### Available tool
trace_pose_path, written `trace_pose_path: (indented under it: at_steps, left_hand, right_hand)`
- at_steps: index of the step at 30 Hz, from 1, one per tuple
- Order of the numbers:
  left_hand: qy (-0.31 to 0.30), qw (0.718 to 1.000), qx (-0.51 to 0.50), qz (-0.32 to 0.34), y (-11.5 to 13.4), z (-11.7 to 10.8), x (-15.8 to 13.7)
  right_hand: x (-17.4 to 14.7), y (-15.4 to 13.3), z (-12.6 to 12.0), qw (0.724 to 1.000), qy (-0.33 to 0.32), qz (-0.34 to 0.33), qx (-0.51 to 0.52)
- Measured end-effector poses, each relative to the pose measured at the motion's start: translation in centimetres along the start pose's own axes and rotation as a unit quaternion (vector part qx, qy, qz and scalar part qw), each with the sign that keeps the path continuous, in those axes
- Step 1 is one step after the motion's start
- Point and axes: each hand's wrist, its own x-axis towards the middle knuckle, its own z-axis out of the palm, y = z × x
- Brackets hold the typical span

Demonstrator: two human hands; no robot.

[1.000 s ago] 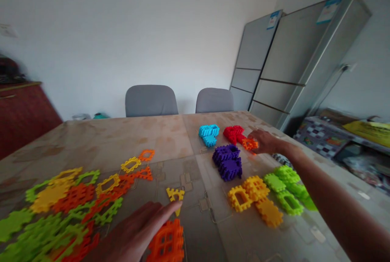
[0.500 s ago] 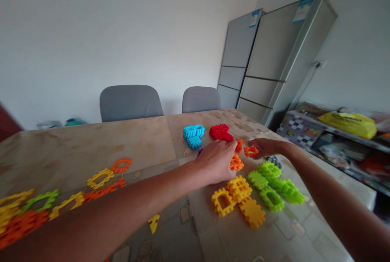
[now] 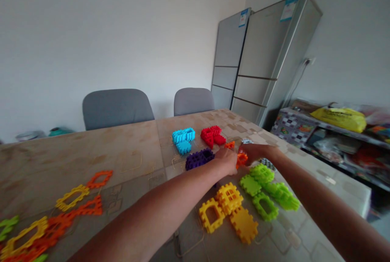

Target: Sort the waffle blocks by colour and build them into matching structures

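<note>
My left hand [image 3: 227, 161] reaches across to the far right of the table, its fingers curled in against orange toothed building blocks [image 3: 242, 159]. From the other side my right hand [image 3: 252, 154] grips the same orange bunch, so the two hands almost meet. How many pieces each one holds is hidden. Another orange block [image 3: 230, 145] shows just beyond my left fingers. Purple blocks [image 3: 199, 159] lie left of my left hand, partly behind the forearm. Green blocks [image 3: 265, 209] and amber-yellow blocks [image 3: 243, 223] are grouped nearer to me.
Blue blocks [image 3: 183, 140] and red blocks [image 3: 212, 136] stand further back. Grey blocks [image 3: 268, 164] sit by my right wrist. Linked orange and yellow frames [image 3: 72, 198] spread over the left of the table [image 3: 131, 144]. Two grey chairs [image 3: 118, 107] are behind it.
The view has turned right. My right hand has moved in toward my left hand with its orange piece. The purple blocks, mostly covered before, are now in sight.
</note>
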Motion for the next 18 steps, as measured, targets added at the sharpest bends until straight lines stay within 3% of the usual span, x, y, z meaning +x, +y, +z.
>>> trace_pose_path:
  at_steps: [11, 18]
  left_hand:
    - [0.006, 0.999, -0.032, -0.021, -0.2, 1.0, 0.5]
    - [0.019, 0.998, -0.055, 0.008, -0.5, -0.2, -1.7]
  right_hand:
    - [0.5, 0.1, 0.4, 0.999, -0.017, -0.024, -0.017]
    - [-0.1, 0.3, 0.4, 0.999, 0.039, -0.033, -0.002]
